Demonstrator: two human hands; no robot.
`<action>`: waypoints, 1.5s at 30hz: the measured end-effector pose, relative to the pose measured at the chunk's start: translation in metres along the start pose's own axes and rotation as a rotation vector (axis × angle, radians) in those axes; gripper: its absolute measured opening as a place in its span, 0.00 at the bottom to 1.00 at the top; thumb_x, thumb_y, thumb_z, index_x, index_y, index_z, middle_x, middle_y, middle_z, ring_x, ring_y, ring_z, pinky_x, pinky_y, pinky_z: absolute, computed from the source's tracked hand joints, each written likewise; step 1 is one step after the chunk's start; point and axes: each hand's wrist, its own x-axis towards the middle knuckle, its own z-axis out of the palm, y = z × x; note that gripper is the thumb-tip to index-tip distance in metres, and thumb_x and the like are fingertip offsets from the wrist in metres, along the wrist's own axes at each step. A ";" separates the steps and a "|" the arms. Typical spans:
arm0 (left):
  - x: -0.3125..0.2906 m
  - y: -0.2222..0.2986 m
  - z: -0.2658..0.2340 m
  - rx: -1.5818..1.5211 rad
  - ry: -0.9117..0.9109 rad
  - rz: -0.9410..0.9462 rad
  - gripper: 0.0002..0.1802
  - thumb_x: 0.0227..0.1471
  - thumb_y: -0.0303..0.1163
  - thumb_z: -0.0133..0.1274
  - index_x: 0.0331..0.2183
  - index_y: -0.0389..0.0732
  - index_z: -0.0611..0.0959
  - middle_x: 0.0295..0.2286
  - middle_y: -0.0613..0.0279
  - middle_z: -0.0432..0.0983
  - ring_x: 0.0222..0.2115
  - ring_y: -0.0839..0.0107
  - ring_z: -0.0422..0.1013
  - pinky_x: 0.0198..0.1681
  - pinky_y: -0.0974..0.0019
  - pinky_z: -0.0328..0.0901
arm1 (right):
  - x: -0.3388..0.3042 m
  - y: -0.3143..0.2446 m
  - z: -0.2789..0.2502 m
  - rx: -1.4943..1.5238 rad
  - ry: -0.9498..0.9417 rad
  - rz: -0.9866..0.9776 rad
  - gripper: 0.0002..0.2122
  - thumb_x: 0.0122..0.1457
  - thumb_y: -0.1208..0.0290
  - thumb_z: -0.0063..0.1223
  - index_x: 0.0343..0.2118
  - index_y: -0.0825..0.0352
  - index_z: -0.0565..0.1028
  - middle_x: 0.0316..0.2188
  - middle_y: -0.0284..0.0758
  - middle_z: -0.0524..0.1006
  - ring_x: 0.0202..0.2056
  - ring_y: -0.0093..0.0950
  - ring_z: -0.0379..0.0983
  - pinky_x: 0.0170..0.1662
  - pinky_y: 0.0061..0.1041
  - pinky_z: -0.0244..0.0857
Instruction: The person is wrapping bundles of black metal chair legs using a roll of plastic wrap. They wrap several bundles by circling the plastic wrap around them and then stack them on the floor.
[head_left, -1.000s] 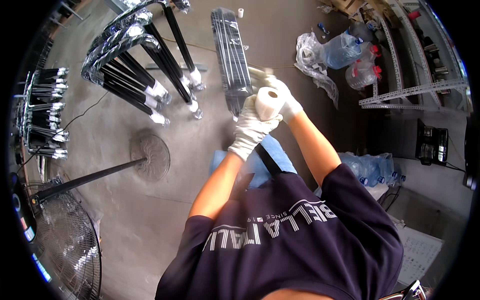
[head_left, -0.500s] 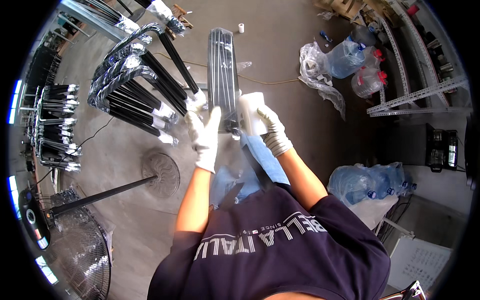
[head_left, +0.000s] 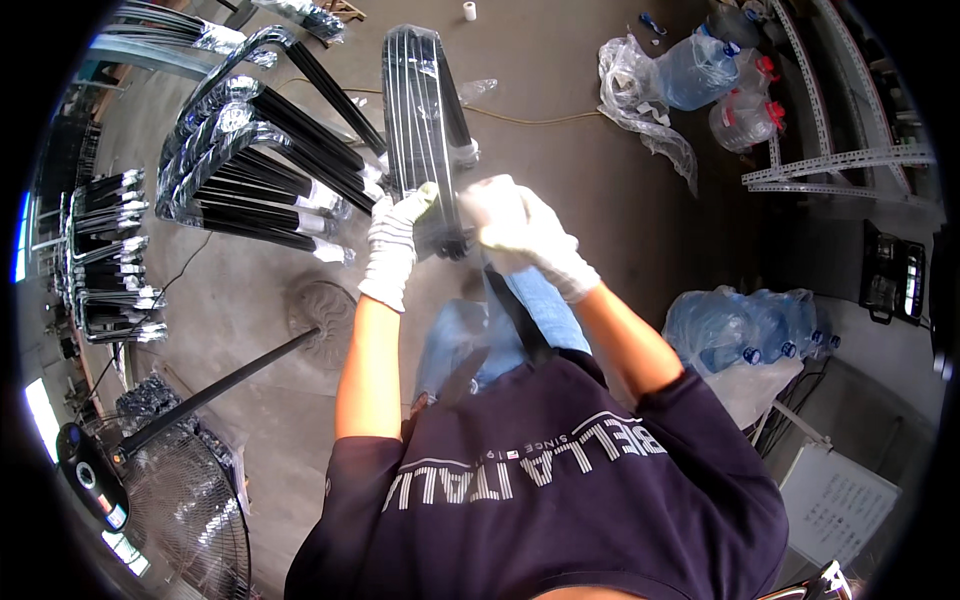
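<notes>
A bundle of bent black tubes (head_left: 412, 110), partly covered in clear film, stands before me with its near end toward my body. My gloved left hand (head_left: 393, 245) is closed on the bundle's left side near that end, its thumb lying over the edge. Just right of the bundle, my gloved right hand (head_left: 545, 245) grips a white roll of wrapping film (head_left: 492, 212). Motion smears the roll, and the hand covers part of it. Any film stretched between roll and bundle is too faint to make out.
More wrapped black tube bundles (head_left: 270, 170) lean on a rack at left. A standing fan (head_left: 185, 500) with a round base is at lower left. Large water bottles (head_left: 700, 72) and crumpled plastic (head_left: 635, 95) lie at upper right, beside metal shelving (head_left: 840, 165). Bagged bottles (head_left: 735, 330) sit at right.
My right hand has turned over the roll, its back now showing. The bundle has tipped and turned slightly leftward, showing its bent legs. My left hand has shifted a little left and up along it.
</notes>
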 end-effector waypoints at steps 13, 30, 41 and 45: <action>-0.022 -0.024 -0.007 -0.475 0.742 0.201 0.21 0.56 0.42 0.40 0.46 0.39 0.70 0.43 0.61 0.69 0.43 0.68 0.66 0.46 0.66 0.62 | 0.119 0.054 0.095 -0.097 -0.668 -0.215 0.21 0.48 0.60 0.53 0.43 0.66 0.70 0.40 0.36 0.72 0.43 0.29 0.67 0.46 0.26 0.60; 0.008 -0.092 -0.108 -0.255 0.646 0.270 0.31 0.47 0.28 0.52 0.51 0.44 0.58 0.41 0.59 0.66 0.41 0.71 0.65 0.43 0.68 0.64 | 0.011 0.008 0.098 0.438 -0.033 -0.003 0.31 0.45 0.64 0.60 0.51 0.69 0.62 0.40 0.37 0.72 0.38 0.26 0.71 0.43 0.22 0.64; -0.145 -0.100 -0.015 0.646 0.413 0.562 0.35 0.33 0.33 0.63 0.44 0.38 0.64 0.37 0.57 0.68 0.36 0.66 0.68 0.40 0.65 0.64 | -0.024 -0.018 0.073 0.330 0.006 0.092 0.33 0.43 0.69 0.62 0.52 0.70 0.60 0.44 0.36 0.69 0.45 0.25 0.65 0.50 0.25 0.59; -0.139 -0.112 0.003 0.786 0.468 0.786 0.26 0.34 0.34 0.60 0.38 0.36 0.70 0.30 0.54 0.73 0.29 0.63 0.72 0.34 0.64 0.65 | -0.101 -0.025 0.068 0.115 -0.138 -0.019 0.37 0.40 0.68 0.64 0.55 0.66 0.57 0.44 0.35 0.67 0.46 0.25 0.63 0.52 0.24 0.56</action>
